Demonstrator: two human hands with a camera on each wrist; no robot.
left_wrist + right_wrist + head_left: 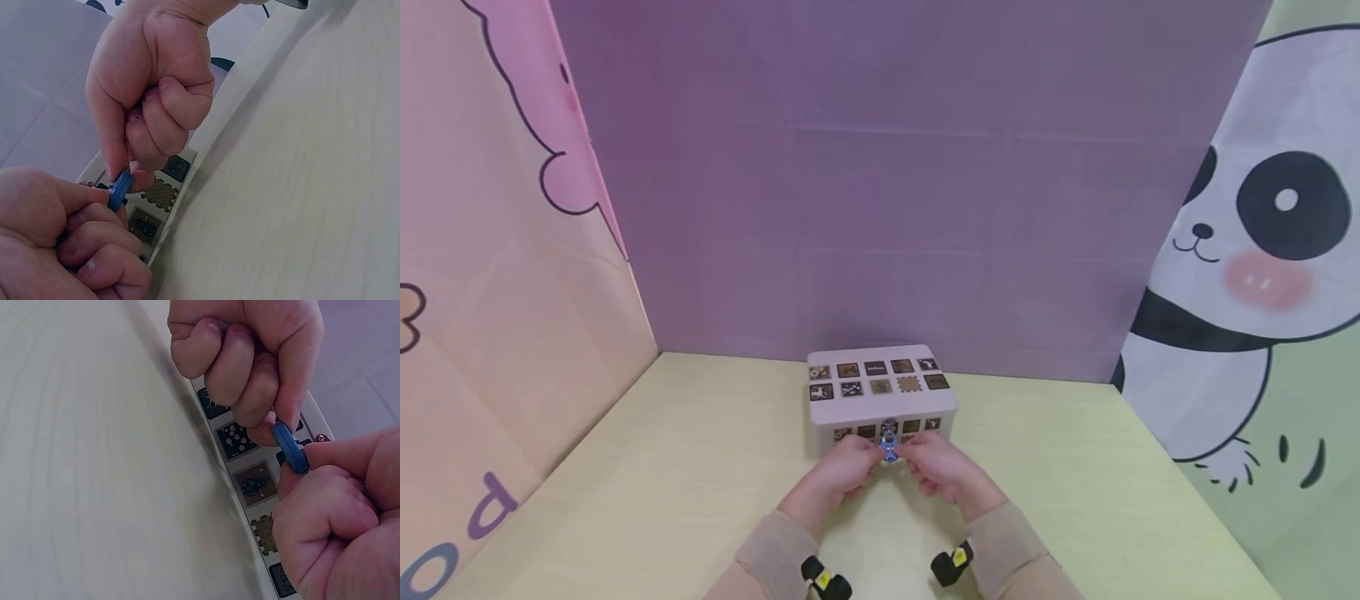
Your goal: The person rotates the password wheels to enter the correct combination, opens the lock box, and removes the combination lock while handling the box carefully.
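A white tin box (880, 407) with small square pictures stands against the back wall. At the middle of its front is a small blue padlock (890, 450), up by the latch, its shackle partly visible. My left hand (848, 463) pinches the padlock's left side between thumb and forefinger, the other fingers curled under. From the right, my right hand (945, 468) pinches the opposite side the same way. In the right wrist view the padlock (291, 449) shows edge-on between both hands' fingertips. The fingers hide part of it.
A pale wood-grain table (700, 467) lies around the box. The purple wall (887, 208) rises right behind it, with a pink printed wall (512, 292) on the left and a panda-printed wall (1247, 250) on the right.
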